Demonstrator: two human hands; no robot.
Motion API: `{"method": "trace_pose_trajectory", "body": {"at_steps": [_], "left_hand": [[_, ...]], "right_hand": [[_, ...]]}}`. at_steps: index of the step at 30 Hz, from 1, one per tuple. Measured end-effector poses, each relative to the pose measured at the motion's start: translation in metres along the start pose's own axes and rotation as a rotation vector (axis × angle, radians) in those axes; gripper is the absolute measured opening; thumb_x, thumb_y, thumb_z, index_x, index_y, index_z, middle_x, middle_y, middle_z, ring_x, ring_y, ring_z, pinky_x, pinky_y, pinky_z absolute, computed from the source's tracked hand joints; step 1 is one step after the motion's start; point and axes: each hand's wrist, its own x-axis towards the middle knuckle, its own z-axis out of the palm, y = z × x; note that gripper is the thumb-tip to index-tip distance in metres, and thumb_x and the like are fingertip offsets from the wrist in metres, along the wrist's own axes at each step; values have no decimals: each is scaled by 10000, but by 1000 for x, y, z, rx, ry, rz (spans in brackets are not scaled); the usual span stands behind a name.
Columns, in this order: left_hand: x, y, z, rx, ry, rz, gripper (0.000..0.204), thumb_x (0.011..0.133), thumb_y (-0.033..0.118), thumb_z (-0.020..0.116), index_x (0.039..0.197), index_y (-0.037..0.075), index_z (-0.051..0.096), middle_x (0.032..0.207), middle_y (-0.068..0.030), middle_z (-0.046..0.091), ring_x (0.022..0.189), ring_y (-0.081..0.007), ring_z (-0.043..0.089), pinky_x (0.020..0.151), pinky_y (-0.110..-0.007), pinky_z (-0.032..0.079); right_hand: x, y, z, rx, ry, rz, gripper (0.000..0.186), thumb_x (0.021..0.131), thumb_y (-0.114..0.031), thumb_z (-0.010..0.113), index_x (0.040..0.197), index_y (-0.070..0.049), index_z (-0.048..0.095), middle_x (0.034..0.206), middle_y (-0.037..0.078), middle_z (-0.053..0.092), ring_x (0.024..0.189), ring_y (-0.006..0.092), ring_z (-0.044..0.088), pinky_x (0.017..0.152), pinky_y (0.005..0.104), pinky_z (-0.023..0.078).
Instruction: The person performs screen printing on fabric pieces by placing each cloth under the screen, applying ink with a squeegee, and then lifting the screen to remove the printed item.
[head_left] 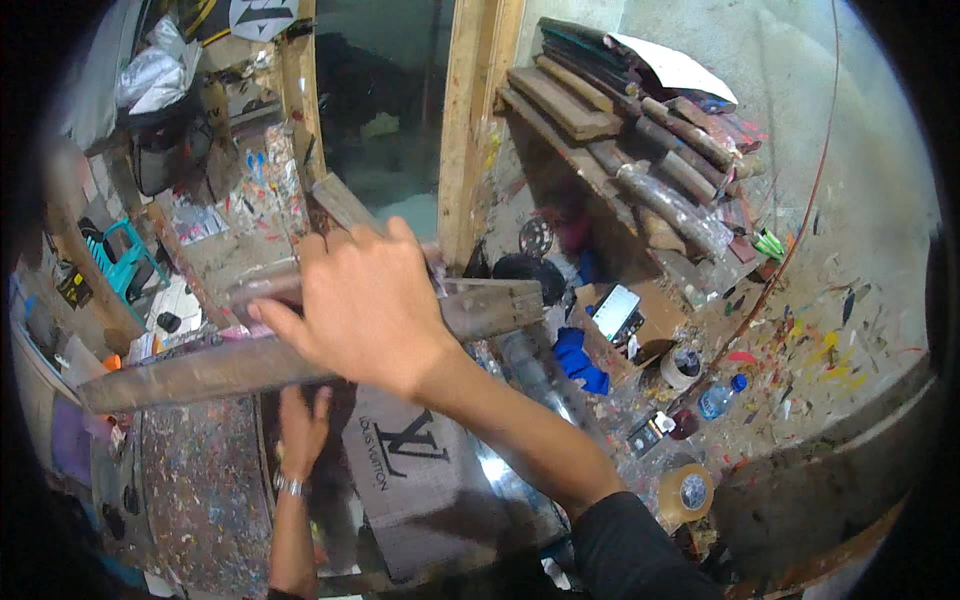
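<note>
A paint-stained wooden frame (pixel 200 372), like a screen-printing frame, is tilted up in front of me. My right hand (pixel 370 305) reaches across from the right and is closed over its wooden bar, the thumb pointing left. Below the bar, my left hand (pixel 302 432) has its fingers stretched out and apart, with a metal band on the wrist. Beside it lies a grey fabric piece (pixel 420 500) with a dark printed logo. The left fingertips come close under the bar; whether they touch it I cannot tell.
A paint-speckled board (pixel 200 480) lies to the left. At right are a tape roll (pixel 686 492), a water bottle (pixel 722 398), a cardboard box (pixel 655 315) and a blue cloth (pixel 580 362). Rolls and planks (pixel 670 165) fill a shelf behind. A turquoise stool (pixel 130 258) stands far left.
</note>
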Motion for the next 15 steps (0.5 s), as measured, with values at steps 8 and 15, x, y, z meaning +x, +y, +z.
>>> {"method": "trace_pose_trajectory", "body": {"at_steps": [8, 15], "left_hand": [[20, -95, 38, 591, -121, 234, 501, 901, 284, 686, 1383, 181, 596, 1629, -117, 252, 1460, -386, 278, 1079, -679, 294], [-58, -47, -41, 514, 263, -22, 360, 880, 169, 690, 1238, 134, 705, 1636, -232, 154, 1502, -389, 211, 1150, -617, 240]], "right_hand": [[75, -4, -1, 35, -162, -2, 615, 874, -591, 550, 797, -20, 767, 780, 175, 730, 769, 312, 729, 745, 436, 504], [98, 33, -5, -91, -41, 97, 864, 804, -781, 519, 878, 49, 746, 873, 299, 699, 893, 436, 701, 813, 493, 541]]}}
